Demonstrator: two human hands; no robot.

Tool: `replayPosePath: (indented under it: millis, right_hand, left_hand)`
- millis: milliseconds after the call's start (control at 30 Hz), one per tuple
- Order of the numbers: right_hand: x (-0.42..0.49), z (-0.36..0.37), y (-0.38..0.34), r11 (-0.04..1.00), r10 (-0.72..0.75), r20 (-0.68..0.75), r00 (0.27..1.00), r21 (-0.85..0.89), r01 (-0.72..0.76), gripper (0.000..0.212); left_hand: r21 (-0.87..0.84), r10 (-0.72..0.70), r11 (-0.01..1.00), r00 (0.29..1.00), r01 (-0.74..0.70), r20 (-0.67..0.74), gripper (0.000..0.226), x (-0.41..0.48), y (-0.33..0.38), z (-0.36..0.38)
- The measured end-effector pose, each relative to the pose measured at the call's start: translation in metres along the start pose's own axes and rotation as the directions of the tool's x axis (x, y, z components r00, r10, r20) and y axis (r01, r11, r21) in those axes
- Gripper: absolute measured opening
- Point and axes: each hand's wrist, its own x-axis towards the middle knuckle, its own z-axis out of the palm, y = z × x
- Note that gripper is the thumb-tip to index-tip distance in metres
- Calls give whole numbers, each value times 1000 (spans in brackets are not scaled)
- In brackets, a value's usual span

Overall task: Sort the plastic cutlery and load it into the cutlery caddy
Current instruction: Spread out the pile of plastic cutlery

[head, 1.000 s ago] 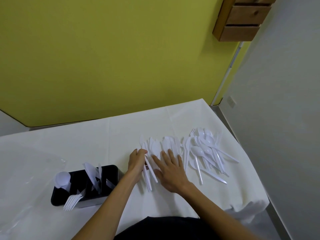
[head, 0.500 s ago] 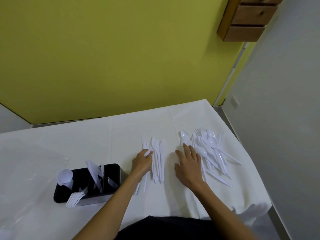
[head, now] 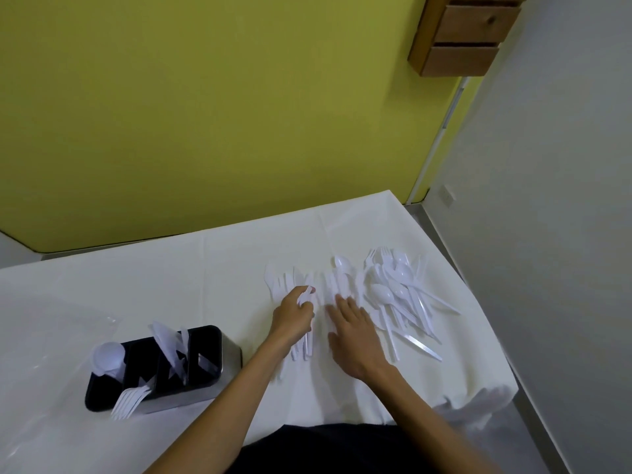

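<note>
A black cutlery caddy [head: 208,340] stands at the left on the white tablecloth, with a spoon, several knives and forks in its compartments. White plastic knives [head: 273,278] lie in a row at the centre. My left hand [head: 292,314] is curled around a bunch of those knives. My right hand [head: 352,328] lies flat, fingers spread, on more white knives [head: 337,280] just to the right. A mixed heap of spoons and forks [head: 400,289] sits further right, apart from both hands.
The table [head: 171,285] is covered in a white cloth and ends close on the right, by a grey wall. A clear plastic sheet [head: 44,323] lies at the far left. A yellow wall rises behind, with a wooden drawer box [head: 468,35] hung high.
My right hand has slid back left from the heap onto the central knives. My left hand has closed around a bunch of knives. The view has shifted slightly.
</note>
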Motion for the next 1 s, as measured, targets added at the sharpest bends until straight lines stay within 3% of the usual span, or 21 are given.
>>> replayPosePath:
  millis: [100, 200, 367, 500, 634, 767, 867, 934, 1000]
  right_hand:
    - [0, 2, -1, 990, -137, 41, 990, 39, 135, 49]
    - [-2, -6, 6, 981, -151, -59, 987, 110, 157, 41]
    - [-2, -18, 32, 989, 117, -318, 941, 128, -80, 38]
    - [5, -18, 36, 962, 272, -294, 916, 51, -269, 48]
    - [3, -8, 23, 989, 139, -203, 969, -22, -146, 52]
    - [-1, -19, 20, 986, 88, -231, 969, 157, -52, 46]
    - [-3, -30, 34, 960, 269, -368, 890, 179, -216, 43]
    - [-4, -34, 41, 910, 414, -368, 832, 168, -379, 42]
    - [-6, -30, 42, 903, 429, -333, 840, 123, -412, 41]
  left_hand:
    - [58, 34, 998, 998, -37, 56, 45, -2, 3, 7]
    - [98, 27, 995, 998, -33, 65, 45, 0, -1, 4]
    - [90, -25, 996, 999, 23, 30, 45, 7, -10, -4]
    - [89, -15, 996, 1000, 16, -12, 46, 8, -11, -1]
    - [127, 79, 988, 996, -83, 39, 47, 6, -4, 6]
    - [187, 121, 972, 987, -139, 103, 45, 2, -6, 11]
    - [188, 116, 973, 989, -132, 96, 42, 1, -9, 10]
    - [175, 116, 976, 990, -129, 86, 41, 0, -9, 11]
    - [170, 133, 975, 988, -145, 78, 40, -1, -7, 13]
